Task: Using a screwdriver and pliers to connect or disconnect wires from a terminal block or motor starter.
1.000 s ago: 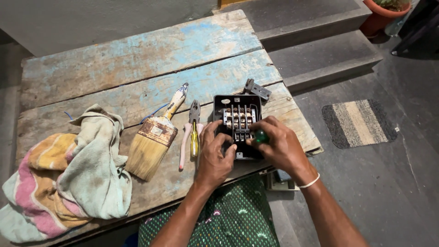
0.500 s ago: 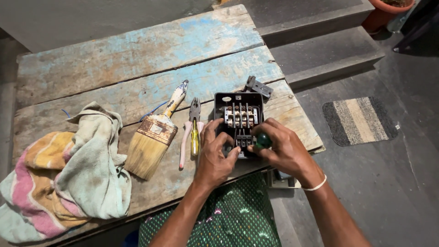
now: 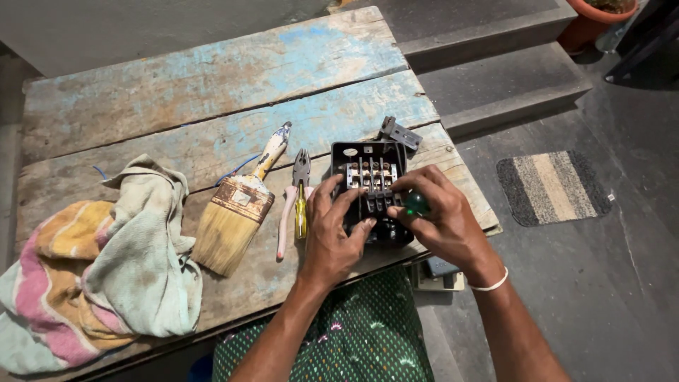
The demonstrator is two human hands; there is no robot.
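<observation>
Weathered wooden tabletop (image 3: 212, 92), three long planks with flaking blue paint, near edge running just under both wrists. Far to the left of the left hand: one crumpled cloth (image 3: 99, 276), pale green with pink and yellow stripes, hanging over the near left corner. Between cloth and left hand: one wide paintbrush (image 3: 237, 209), bristles toward the near edge, handle angled away. Just left of the left hand: one pair of pliers (image 3: 297, 205) with pink grips, and one yellow-handled tool lying along it, touching or nearly so. Beyond the hands, bare planks and plenty of open room up to the far edge.

Left hand (image 3: 332, 237) spread on the left side of one black switch box (image 3: 371, 191), fingers curled over its rim and onto the metal contacts. Box open, lying flat between both hands, near the tabletop's right edge and close to the near edge. Right hand (image 3: 442, 219) closed around a green-handled tool (image 3: 416, 204), only the rounded green end showing, tip hidden against the box. White band on the right wrist.

Just past the box, beyond the right hand: one small grey metal piece (image 3: 399, 132), near the right edge. Right of the right hand, off the tabletop: grey floor, two concrete steps, one striped doormat (image 3: 553, 185), one terracotta pot (image 3: 594, 21) at the far corner.
</observation>
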